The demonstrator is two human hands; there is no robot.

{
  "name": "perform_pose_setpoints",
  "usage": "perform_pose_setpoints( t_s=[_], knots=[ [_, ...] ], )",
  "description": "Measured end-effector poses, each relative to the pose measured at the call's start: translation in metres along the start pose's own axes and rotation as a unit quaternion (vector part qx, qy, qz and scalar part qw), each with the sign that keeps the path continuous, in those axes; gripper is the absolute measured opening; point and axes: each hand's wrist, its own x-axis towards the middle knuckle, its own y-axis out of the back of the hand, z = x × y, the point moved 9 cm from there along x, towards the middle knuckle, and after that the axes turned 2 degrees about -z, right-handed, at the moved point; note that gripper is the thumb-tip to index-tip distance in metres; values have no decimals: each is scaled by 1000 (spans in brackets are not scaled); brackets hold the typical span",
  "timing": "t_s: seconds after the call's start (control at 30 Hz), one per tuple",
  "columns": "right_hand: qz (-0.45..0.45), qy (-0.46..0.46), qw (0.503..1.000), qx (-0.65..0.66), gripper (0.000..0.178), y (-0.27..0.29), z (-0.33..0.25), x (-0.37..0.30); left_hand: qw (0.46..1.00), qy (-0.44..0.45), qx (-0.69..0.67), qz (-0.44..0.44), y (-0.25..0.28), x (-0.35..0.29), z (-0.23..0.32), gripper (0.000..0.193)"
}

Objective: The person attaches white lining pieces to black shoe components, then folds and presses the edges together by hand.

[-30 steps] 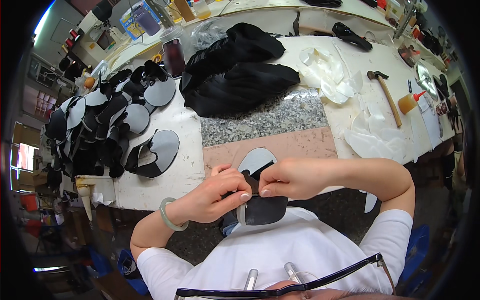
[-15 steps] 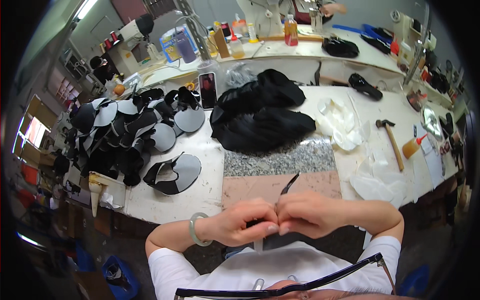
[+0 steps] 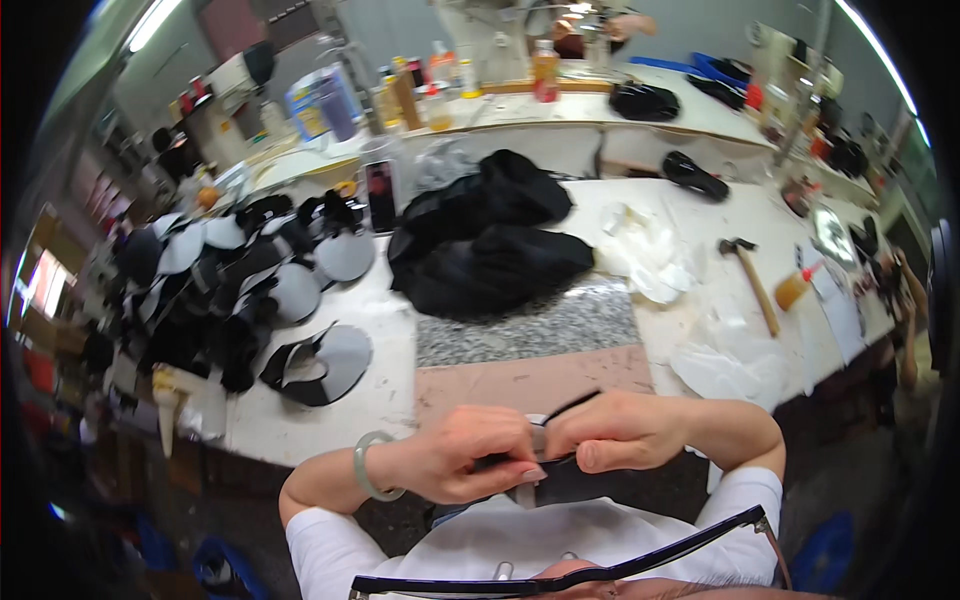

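Close to my body, at the table's near edge, both hands work on one black and grey piece (image 3: 572, 487) that looks like a shoe upper; most of it is hidden by my fingers. My left hand (image 3: 470, 455), with a pale bangle at the wrist, pinches it between thumb and curled fingers. Around its other side my right hand (image 3: 625, 430) is closed, thumb pointing left. A thin black strip (image 3: 572, 407) sticks up beside the right fingers. Left of my hands, a similar black and grey piece (image 3: 345, 365) lies flat on the white table (image 3: 390, 420).
A heap of black and grey pieces (image 3: 200, 300) covers the left side. Black cloth (image 3: 490, 270) lies behind a granite slab (image 3: 530, 330). To the right are crumpled white sheets (image 3: 650, 255), a hammer (image 3: 752, 290) and a glue bottle (image 3: 795, 287). A phone (image 3: 381, 195) stands behind.
My hands have drawn slightly apart, and the right thumb has shifted right. The black strip now leans lower beside the right fingers. The whole view has shifted a little.
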Motion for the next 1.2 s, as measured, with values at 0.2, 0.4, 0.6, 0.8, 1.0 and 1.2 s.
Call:
perform_pose_setpoints(
  t_s=[0.2, 0.4, 0.6, 0.8, 1.0, 1.2],
  knots=[
    [40, 168, 984, 39, 20, -17, -18, -12, 985, -150, -3, -88, -30, 16, 15, 8],
    [120, 271, 955, -24, 25, -25, -42, -48, 958, -257, -1, -126, -60, 34, 30, 11],
    [184, 263, 911, -258, 27, -5, -52, -97, 885, -373, 239, -141, -71, 53, 38, 13],
    [580, -107, 703, -398, 29, 100, 1, -250, 938, -255, 169, 162, 6, 61, 17, 23],
    [428, -392, 691, -431, 45, 62, 143, -293, 848, 140, -330, 391, 39, 62, -128, 29],
    [379, -428, 678, -462, 55, 63, 159, -274, 834, 280, -332, 339, 52, 23, -248, 29]
  ],
)
